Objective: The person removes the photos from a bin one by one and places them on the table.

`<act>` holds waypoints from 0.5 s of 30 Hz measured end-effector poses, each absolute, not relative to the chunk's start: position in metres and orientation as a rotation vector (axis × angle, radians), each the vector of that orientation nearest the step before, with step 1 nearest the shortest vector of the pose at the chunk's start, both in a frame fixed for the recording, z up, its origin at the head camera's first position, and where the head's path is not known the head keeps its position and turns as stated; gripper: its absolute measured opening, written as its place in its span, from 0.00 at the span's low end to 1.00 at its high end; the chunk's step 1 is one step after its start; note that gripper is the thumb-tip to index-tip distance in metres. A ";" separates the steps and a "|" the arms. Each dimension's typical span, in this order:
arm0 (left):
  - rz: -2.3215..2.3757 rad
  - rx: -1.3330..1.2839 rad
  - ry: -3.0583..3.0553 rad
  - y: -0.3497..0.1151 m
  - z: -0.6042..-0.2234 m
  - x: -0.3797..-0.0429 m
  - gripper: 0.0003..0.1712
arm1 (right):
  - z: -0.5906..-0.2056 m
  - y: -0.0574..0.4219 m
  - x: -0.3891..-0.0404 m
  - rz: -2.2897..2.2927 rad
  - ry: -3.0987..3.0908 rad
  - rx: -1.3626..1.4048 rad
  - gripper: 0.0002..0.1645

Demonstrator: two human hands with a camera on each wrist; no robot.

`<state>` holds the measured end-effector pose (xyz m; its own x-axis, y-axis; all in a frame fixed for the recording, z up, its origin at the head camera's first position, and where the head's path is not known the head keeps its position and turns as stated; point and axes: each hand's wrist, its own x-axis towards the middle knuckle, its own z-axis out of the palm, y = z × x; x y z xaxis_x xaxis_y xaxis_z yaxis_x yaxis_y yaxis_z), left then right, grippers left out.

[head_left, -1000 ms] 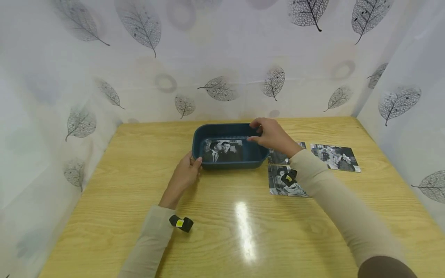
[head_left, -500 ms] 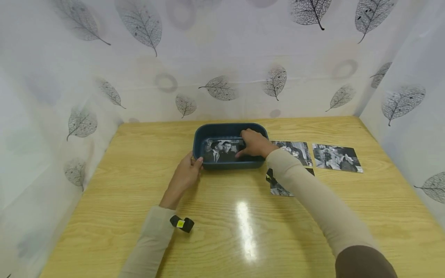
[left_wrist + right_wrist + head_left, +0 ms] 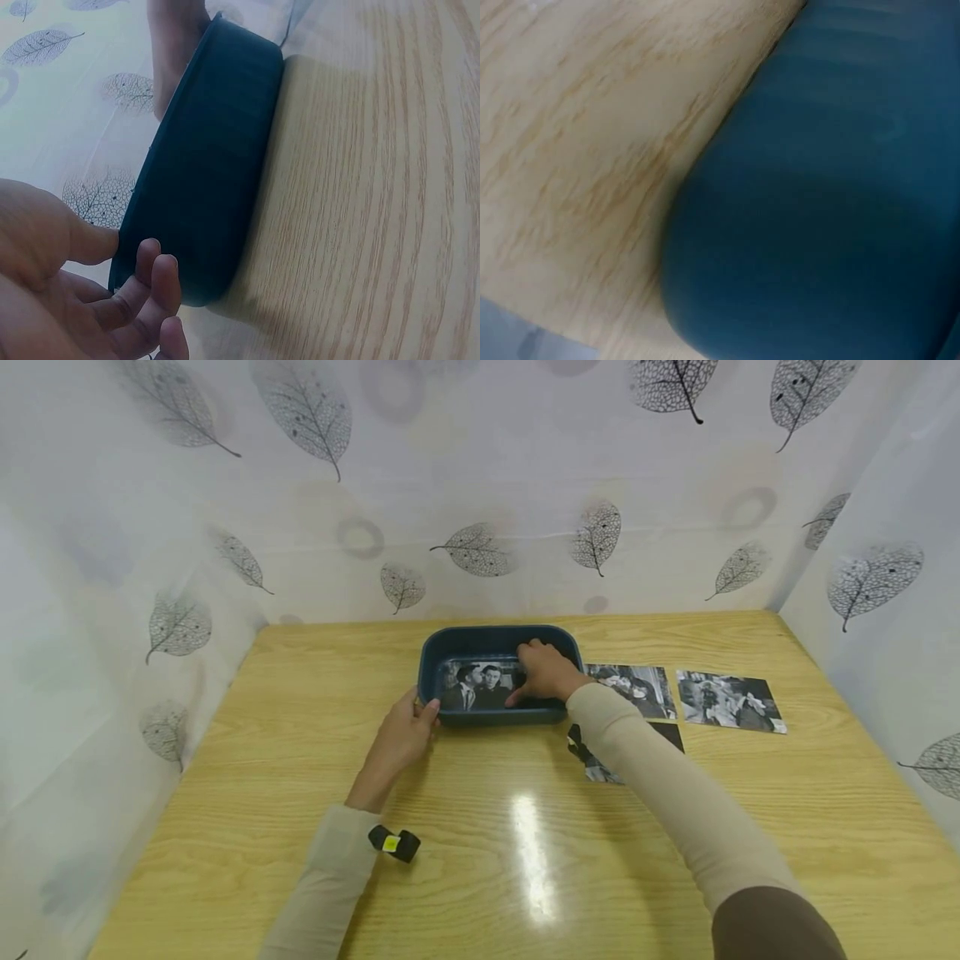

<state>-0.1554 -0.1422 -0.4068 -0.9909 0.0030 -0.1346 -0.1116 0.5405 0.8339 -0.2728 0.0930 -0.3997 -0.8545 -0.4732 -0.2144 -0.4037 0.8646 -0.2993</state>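
A dark blue oblong tub [image 3: 480, 718] with rounded corners sits on the table. Inside it lies a black-and-white photo [image 3: 480, 685] of two people. My left hand [image 3: 401, 731] grips the tub's near left corner, thumb over the rim; in the left wrist view its fingers [image 3: 166, 277] lie against the outer wall. My right hand [image 3: 546, 672] reaches over the near right rim into the tub, thumb and fingers spread across the photo's right end. Its fingertips are partly hidden, and I cannot tell whether they pinch the photo. The right wrist view shows the tub's outer wall [image 3: 802, 225].
Right of the tub lie three more black-and-white photos: one beside it [image 3: 637, 687], another photo [image 3: 731, 700] farther right, and a nearer photo [image 3: 667, 735] partly under my right sleeve. A leaf-patterned curtain [image 3: 480, 485] borders the wooden table [image 3: 465, 827] behind and at both sides.
My right hand has moved left and down from the tub's right rim to the photo inside, staying there over the last half second. The left hand keeps its grip on the corner.
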 end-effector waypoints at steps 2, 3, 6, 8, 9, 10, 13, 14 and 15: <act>1.441 -0.100 2.654 -0.142 -0.407 -0.156 0.23 | -0.400 0.092 -0.273 -0.373 2.753 -0.648 0.54; 1.441 -0.101 2.656 -0.142 -0.407 -0.156 0.24 | -0.400 0.092 -0.273 -0.385 2.752 -0.646 0.53; 1.447 -0.110 2.657 -0.143 -0.407 -0.156 0.24 | -0.400 0.093 -0.274 -0.449 2.759 -0.624 0.51; 1.448 -0.115 2.658 -0.142 -0.407 -0.156 0.23 | -0.401 0.093 -0.275 -0.507 2.767 -0.594 0.48; 1.448 -0.117 2.658 -0.142 -0.407 -0.156 0.23 | -0.401 0.094 -0.275 -0.533 2.774 -0.576 0.46; 1.447 -0.120 2.658 -0.142 -0.407 -0.156 0.23 | -0.401 0.094 -0.275 -0.558 2.780 -0.561 0.45; 1.446 -0.121 2.659 -0.142 -0.407 -0.155 0.23 | -0.400 0.094 -0.276 -0.616 2.793 -0.530 0.38; 1.448 -0.120 2.658 -0.142 -0.407 -0.155 0.23 | -0.400 0.094 -0.276 -0.635 2.797 -0.530 0.36; 1.449 -0.120 2.656 -0.142 -0.406 -0.155 0.23 | -0.399 0.094 -0.277 -0.656 2.802 -0.528 0.34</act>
<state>-0.1554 -0.1420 -0.4065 -0.9905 -0.0149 -0.1370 -0.1233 0.5401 0.8325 -0.2765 0.0943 -0.3994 -0.9124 -0.3897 -0.1254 -0.2935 0.8362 -0.4632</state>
